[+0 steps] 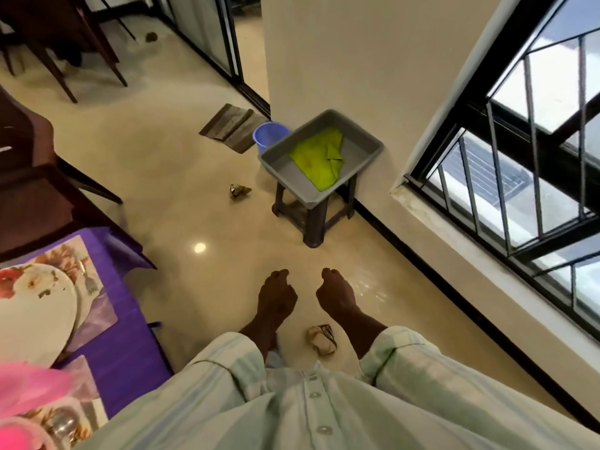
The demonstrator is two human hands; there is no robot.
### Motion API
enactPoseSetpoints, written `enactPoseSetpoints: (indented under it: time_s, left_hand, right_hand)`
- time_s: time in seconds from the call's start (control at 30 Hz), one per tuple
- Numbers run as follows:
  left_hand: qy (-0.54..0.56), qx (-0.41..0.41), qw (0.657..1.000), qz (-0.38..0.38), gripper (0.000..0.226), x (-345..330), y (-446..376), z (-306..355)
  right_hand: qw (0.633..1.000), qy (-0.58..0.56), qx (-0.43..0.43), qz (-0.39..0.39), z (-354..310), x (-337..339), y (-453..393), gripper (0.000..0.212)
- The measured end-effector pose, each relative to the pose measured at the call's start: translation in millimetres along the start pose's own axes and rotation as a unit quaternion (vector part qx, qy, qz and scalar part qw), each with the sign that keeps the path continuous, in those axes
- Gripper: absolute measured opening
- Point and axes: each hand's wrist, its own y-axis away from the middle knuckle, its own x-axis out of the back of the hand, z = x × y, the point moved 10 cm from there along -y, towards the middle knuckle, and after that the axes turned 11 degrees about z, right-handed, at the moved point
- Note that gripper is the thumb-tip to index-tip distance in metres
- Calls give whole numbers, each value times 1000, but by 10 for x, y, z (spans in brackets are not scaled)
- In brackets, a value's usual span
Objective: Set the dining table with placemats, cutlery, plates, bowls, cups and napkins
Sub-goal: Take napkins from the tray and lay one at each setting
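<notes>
Here, low centre: left hand and right hand, fingers curled in, gripping nothing; between the forearms, crumpled white paper wad on glossy beige floor.

I see glossy cream floor around the plastic stool, cream wall behind it, barred window to its right, dark chairs far left.
</notes>
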Motion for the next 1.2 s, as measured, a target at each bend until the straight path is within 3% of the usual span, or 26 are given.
enactPoseSetpoints:
  time_s: [0.2,0.43,0.67,0.87,0.93,1.07,1.2]
  left_hand:
    - [4,33,999,-17,48,33,-927,-171]
    - [-13,29,999,-15,50,688,-2470,-463]
    - [-55,-47,997,-35,46,1033,-3593,-491]
    - [-50,-149,987,-31,44,884,-4338,-101]
    - [-31,-150,988,-33,45,730,-4626,-22]
    - [-34,-181,979,-90,30,493,-5101,366]
    - [-88,-241,953,-160,33,177,-5562,673]
  right_hand:
    - [1000,3,-4,-2,-257,-98,-859,26]
    - [997,-28,-60,27,-1011,13,-2074,30]
    - [997,-27,-59,36,-1697,-45,-3118,36]
    - [995,-14,-99,11,-1380,-261,-3812,18]
    - [993,-15,-118,4,-1258,-294,-4027,17]
    - [983,-51,-174,-2,-1057,-300,-4509,35]
    - [969,-57,-237,-34,-793,-349,-4941,43]
